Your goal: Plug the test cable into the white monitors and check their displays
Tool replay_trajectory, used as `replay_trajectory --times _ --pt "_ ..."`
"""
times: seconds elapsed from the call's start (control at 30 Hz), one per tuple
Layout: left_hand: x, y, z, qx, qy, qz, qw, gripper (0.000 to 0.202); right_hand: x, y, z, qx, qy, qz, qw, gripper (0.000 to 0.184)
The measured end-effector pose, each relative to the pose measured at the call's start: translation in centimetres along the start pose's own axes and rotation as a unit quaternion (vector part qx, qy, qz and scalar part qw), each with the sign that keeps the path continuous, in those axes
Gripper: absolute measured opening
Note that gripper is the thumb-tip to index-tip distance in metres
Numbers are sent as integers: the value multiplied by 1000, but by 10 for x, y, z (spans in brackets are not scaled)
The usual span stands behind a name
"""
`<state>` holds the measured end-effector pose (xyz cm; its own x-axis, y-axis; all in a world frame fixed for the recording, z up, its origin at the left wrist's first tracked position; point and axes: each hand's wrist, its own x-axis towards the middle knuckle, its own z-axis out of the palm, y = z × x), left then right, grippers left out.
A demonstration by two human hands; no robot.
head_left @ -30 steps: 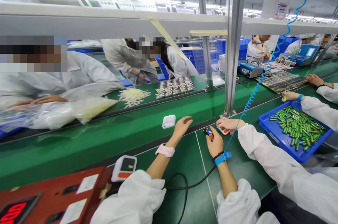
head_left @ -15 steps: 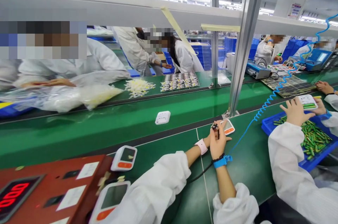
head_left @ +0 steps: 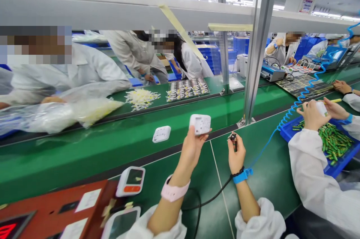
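Observation:
My left hand (head_left: 192, 149), with a pink band on the wrist, grips a small white plastic device (head_left: 201, 124) above the edge of the belt, its recessed back toward me. My right hand (head_left: 237, 154), wearing a blue wrist strap (head_left: 242, 175), pinches a small black plug-like part (head_left: 233, 137) joined to a black cable (head_left: 216, 194). The two hands are apart. A similar white device with a screen and orange button (head_left: 131, 182) rests at the lower left, and another screened device (head_left: 122, 222) lies below it, partly cut off.
A white device (head_left: 161, 134) lies on the green belt (head_left: 92, 156). At left is a red-brown box (head_left: 53, 201) with a lit display. A metal post (head_left: 258, 51) rises ahead. On the right, a co-worker's hands (head_left: 313, 115) work over a blue tray (head_left: 287, 130) of green batteries.
My left hand has lifted the white device off the bench beside my right hand, moved it left and turned its back toward me. My right hand keeps the black plug-like part.

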<state>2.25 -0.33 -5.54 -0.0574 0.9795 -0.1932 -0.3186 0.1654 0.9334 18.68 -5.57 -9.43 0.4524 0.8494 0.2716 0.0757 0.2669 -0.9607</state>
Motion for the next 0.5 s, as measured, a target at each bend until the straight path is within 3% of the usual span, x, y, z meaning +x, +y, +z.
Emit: replay_trajectory --times 0.1,0.3,0.5 --pt "-30 33 -13 -121 -62 -2 991 87 -27 23 33 -31 23 48 998 39" --pt "-54 60 -27 -148 -110 -14 983 112 -27 24 30 -72 -8 38 997 37" --pt "-50 68 -42 -225 -95 -20 969 80 -30 -13 44 -75 -58 -9 995 35"
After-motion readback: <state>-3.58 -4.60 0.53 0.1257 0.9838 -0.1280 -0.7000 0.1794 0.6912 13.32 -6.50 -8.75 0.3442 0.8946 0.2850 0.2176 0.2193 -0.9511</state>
